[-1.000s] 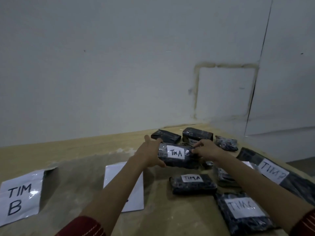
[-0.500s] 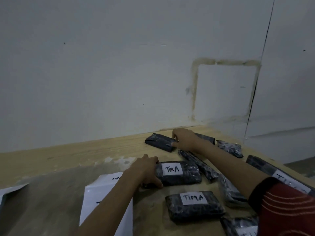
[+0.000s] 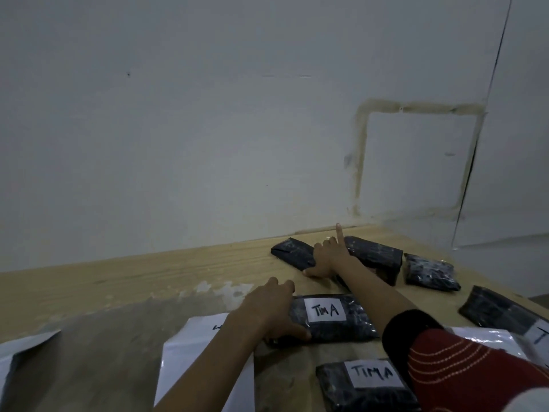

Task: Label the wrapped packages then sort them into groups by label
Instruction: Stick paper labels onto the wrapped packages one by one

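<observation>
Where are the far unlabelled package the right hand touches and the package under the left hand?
far package (image 3: 292,253), head view, its dark top face
labelled package (image 3: 332,319), head view, wrap just below its label

Wooden counter (image 3: 148,272), against the wall.
On it: black wrapped packages (image 3: 429,272), two labelled "TIM A" (image 3: 326,318); white paper sheets (image 3: 190,364).

The writing on the white sheet (image 3: 190,349) is mostly covered by the left forearm, only a scrap is seen. The nearest labelled package (image 3: 365,388) is cut by the bottom edge and partly hidden by the red sleeve (image 3: 463,373). The label at the right edge (image 3: 539,334) is cropped, unreadable. The far package (image 3: 292,252) is partly hidden under the right hand (image 3: 326,257).
</observation>
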